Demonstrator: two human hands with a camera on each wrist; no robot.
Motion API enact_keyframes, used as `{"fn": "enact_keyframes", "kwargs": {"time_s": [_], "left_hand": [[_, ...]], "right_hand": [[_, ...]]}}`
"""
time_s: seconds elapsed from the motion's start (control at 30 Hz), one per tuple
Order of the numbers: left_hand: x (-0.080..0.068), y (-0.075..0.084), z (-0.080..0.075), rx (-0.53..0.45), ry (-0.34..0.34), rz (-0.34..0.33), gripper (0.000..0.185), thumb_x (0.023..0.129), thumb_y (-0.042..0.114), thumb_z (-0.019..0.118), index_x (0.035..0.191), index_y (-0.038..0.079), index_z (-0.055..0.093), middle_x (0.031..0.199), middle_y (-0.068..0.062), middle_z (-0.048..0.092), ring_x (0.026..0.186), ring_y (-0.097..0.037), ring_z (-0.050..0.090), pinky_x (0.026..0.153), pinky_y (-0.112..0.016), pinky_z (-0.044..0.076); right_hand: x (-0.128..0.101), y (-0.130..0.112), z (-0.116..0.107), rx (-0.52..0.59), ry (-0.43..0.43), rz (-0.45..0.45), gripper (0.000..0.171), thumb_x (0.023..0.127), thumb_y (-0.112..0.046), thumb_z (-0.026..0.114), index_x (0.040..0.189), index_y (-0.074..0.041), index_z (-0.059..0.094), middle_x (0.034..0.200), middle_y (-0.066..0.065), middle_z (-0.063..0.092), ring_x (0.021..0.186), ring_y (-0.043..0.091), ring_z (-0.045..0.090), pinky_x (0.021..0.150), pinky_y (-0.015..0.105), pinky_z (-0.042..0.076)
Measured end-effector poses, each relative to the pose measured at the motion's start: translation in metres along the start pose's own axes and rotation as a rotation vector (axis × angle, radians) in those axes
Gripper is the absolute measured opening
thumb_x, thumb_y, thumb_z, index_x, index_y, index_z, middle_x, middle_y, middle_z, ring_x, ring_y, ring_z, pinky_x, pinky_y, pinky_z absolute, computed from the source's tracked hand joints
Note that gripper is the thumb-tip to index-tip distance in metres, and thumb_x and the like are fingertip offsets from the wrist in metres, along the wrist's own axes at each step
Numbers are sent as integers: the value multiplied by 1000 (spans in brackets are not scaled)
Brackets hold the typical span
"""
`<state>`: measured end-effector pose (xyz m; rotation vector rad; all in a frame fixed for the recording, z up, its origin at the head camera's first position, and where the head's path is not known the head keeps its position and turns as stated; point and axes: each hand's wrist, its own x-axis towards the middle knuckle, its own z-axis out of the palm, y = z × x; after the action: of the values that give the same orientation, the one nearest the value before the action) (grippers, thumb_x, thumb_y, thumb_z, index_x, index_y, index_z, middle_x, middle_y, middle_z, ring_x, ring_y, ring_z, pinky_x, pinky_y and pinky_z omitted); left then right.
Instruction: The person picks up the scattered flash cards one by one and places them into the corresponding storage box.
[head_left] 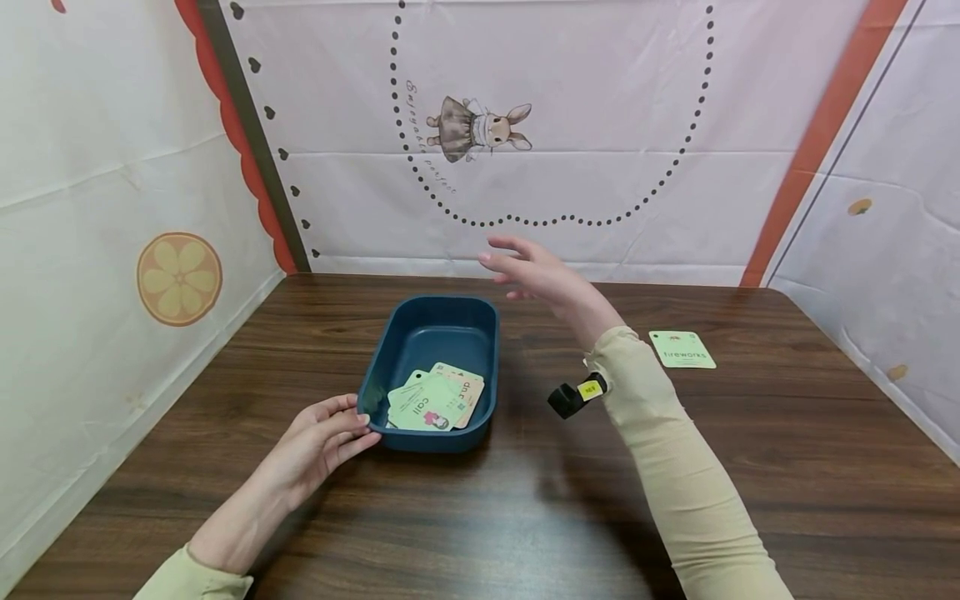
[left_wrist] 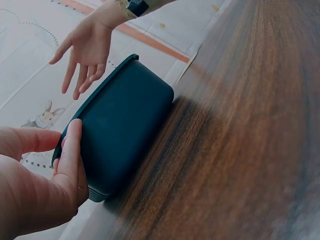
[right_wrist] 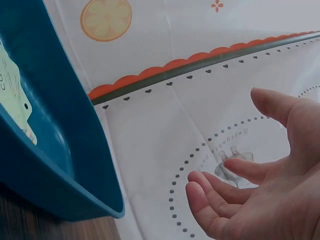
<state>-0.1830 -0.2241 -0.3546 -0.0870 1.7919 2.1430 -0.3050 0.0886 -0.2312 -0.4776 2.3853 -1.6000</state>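
Note:
A dark blue rectangular bin rests on the wooden table, with several pale green and cream word cards piled at its near end; the top one reads "call". My left hand pinches the bin's near left rim between thumb and fingers, as the left wrist view shows from the side. Above the table, past the bin's far right corner, my right hand is raised with fingers loosely spread and nothing in it. A green card reading "fireworks" lies on the table, right of my right forearm.
A black strap with a yellow label hangs from the right wrist. White printed cloth stands as walls behind the table and along both sides.

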Motion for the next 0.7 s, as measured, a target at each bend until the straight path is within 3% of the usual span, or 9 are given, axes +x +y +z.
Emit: {"fn": "enact_keyframes", "kwargs": {"time_s": [0.2,0.7], "left_hand": [[0,0,0,2,2,-1,47,99,9,55,136,-3,29,108,-4,57,91,-8,63,92,-24,59],[-1,0,1,2,-1,5,44,98,9,55,134,-2,31,106,-3,57,91,-8,63,92,-24,59]], "right_hand": [[-3,3,-2,-20,10,0,59,98,-42,56,150,-21,36,153,9,45,133,29,49,112,51,45],[-10,13,-13,-55,11,6,53,98,-42,56,142,-16,46,147,10,48,135,29,46,112,49,43]]}}
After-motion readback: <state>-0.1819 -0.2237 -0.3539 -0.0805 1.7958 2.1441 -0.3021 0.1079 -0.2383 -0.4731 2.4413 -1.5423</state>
